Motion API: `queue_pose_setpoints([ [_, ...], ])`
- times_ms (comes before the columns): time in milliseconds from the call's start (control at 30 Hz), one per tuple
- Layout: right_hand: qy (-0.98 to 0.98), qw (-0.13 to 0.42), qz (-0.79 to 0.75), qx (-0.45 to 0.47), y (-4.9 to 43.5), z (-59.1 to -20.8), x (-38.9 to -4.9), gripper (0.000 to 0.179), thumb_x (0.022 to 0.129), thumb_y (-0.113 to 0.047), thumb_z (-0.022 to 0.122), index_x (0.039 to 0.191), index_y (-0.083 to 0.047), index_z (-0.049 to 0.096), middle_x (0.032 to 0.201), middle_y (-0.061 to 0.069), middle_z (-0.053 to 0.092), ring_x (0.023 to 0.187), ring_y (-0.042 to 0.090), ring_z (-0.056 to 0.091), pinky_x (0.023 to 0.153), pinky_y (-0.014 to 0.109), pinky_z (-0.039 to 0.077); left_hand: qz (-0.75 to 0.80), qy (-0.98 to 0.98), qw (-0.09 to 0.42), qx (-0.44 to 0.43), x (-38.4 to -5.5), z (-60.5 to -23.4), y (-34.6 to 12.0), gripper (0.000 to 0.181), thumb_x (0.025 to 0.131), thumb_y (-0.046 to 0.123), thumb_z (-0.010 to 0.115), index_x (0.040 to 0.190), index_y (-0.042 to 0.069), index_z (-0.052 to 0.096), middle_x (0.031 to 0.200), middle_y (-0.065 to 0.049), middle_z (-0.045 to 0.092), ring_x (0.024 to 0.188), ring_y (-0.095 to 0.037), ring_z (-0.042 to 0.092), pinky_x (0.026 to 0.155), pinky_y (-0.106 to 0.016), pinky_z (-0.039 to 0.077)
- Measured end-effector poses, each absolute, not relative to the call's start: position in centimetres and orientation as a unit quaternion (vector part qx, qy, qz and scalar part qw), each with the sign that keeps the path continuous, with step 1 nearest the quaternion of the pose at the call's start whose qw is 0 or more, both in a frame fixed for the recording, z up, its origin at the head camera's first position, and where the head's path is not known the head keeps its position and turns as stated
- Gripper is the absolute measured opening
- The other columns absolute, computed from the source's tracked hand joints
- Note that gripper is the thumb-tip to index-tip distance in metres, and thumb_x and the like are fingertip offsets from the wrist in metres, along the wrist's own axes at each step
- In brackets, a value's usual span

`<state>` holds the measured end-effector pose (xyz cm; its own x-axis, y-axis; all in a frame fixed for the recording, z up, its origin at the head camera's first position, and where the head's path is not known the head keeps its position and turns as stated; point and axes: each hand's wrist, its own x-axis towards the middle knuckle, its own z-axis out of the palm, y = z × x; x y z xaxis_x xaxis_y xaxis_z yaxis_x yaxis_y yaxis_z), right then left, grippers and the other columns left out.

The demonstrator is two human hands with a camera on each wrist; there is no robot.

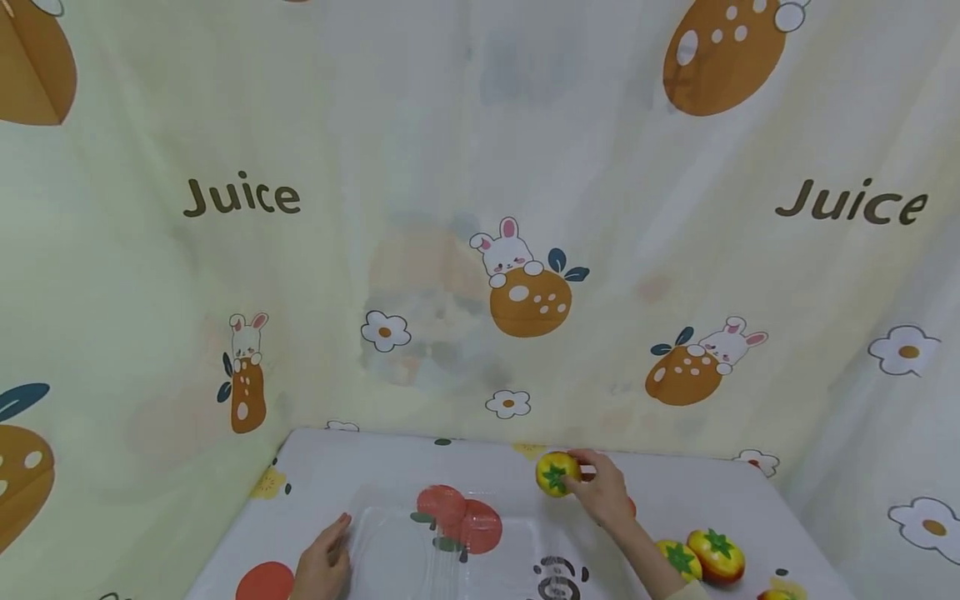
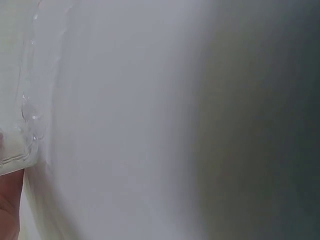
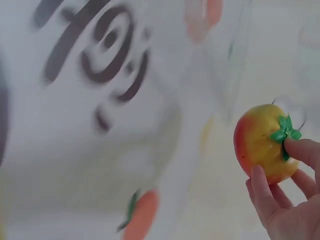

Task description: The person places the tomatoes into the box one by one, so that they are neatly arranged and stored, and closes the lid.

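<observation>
My right hand (image 1: pixel 602 492) pinches a yellow-and-red toy persimmon (image 1: pixel 553 475) with a green leafy top, held up over the far side of the table. In the right wrist view, the thumb lies on the green top of the persimmon (image 3: pixel 262 142) and the other fingers are round its underside. My left hand (image 1: pixel 322 562) holds the left edge of a clear plastic container (image 1: pixel 362 533). The left wrist view catches only a corner of the container (image 2: pixel 17 150), with part of the hand (image 2: pixel 9 205) below it.
More toy persimmons (image 1: pixel 716 556) lie on the table right of my right forearm, one cut off by the bottom edge. A white cloth (image 1: pixel 322 458) printed with fruit covers the table. Behind hangs a pale curtain (image 1: pixel 420 167) with rabbit and orange prints.
</observation>
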<state>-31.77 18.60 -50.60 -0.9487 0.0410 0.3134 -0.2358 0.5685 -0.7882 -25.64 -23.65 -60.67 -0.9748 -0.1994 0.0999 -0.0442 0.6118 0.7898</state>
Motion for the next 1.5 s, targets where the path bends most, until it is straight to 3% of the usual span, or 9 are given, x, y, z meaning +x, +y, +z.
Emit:
queue_pose_setpoints([
  [167, -0.864, 0.1, 0.472, 0.142, 14.4, -51.2, -30.4, 0.039, 0.078, 0.001, 0.079, 0.115, 0.0, 0.067, 0.11, 0.014, 0.063, 0.1, 0.032, 0.064, 0.08, 0.039, 0.061, -0.439, -0.89, 0.067, 0.101, -25.4, -61.3, -23.6, 0.055, 0.079, -0.013, 0.061, 0.133, -0.007, 0.055, 0.141, -0.027, 0.05, 0.124, -0.046, 0.053, 0.095, -0.051, 0.052],
  [433, -0.874, 0.015, 0.427, 0.23, 11.6, -53.8, -29.9, 0.034, 0.082, -0.005, 0.077, 0.115, -0.004, 0.067, 0.11, 0.008, 0.061, 0.099, 0.027, 0.06, 0.083, 0.046, 0.059, -0.438, -0.891, 0.067, 0.097, -26.0, -61.2, -23.7, 0.053, 0.081, -0.012, 0.06, 0.134, -0.007, 0.055, 0.142, -0.027, 0.049, 0.124, -0.045, 0.053, 0.094, -0.051, 0.052],
  [767, -0.872, 0.001, 0.432, 0.231, 10.8, -55.6, -30.1, 0.037, 0.081, -0.002, 0.074, 0.117, -0.002, 0.066, 0.108, 0.008, 0.06, 0.095, 0.022, 0.058, 0.074, 0.031, 0.059, -0.441, -0.89, 0.087, 0.082, -26.0, -61.4, -23.7, 0.052, 0.082, -0.011, 0.06, 0.134, -0.006, 0.055, 0.142, -0.025, 0.05, 0.125, -0.044, 0.053, 0.095, -0.051, 0.052],
  [933, -0.88, 0.008, 0.411, 0.239, 10.3, -55.9, -30.2, 0.04, 0.082, -0.001, 0.07, 0.121, -0.004, 0.063, 0.11, 0.004, 0.059, 0.096, 0.018, 0.056, 0.076, 0.028, 0.057, -0.425, -0.897, 0.093, 0.08, -25.8, -61.4, -23.7, 0.053, 0.081, -0.012, 0.06, 0.133, -0.006, 0.056, 0.14, -0.026, 0.051, 0.124, -0.044, 0.053, 0.097, -0.052, 0.05],
  [1167, -0.882, 0.046, 0.402, 0.242, 10.0, -55.9, -30.3, 0.041, 0.082, 0.005, 0.068, 0.122, 0.0, 0.061, 0.114, 0.01, 0.06, 0.1, 0.024, 0.058, 0.078, 0.032, 0.057, -0.431, -0.895, 0.078, 0.078, -26.2, -61.2, -23.8, 0.054, 0.084, -0.01, 0.059, 0.137, -0.004, 0.053, 0.143, -0.023, 0.05, 0.128, -0.042, 0.05, 0.101, -0.054, 0.046],
  [1500, -0.881, 0.015, 0.425, 0.207, 10.1, -55.9, -30.1, 0.057, 0.08, -0.003, 0.074, 0.131, 0.008, 0.051, 0.121, 0.022, 0.056, 0.107, 0.037, 0.056, 0.079, 0.041, 0.059, -0.441, -0.891, 0.057, 0.089, -26.0, -61.0, -23.8, 0.055, 0.086, -0.008, 0.058, 0.14, -0.003, 0.05, 0.146, -0.022, 0.046, 0.13, -0.042, 0.049, 0.102, -0.055, 0.045],
])
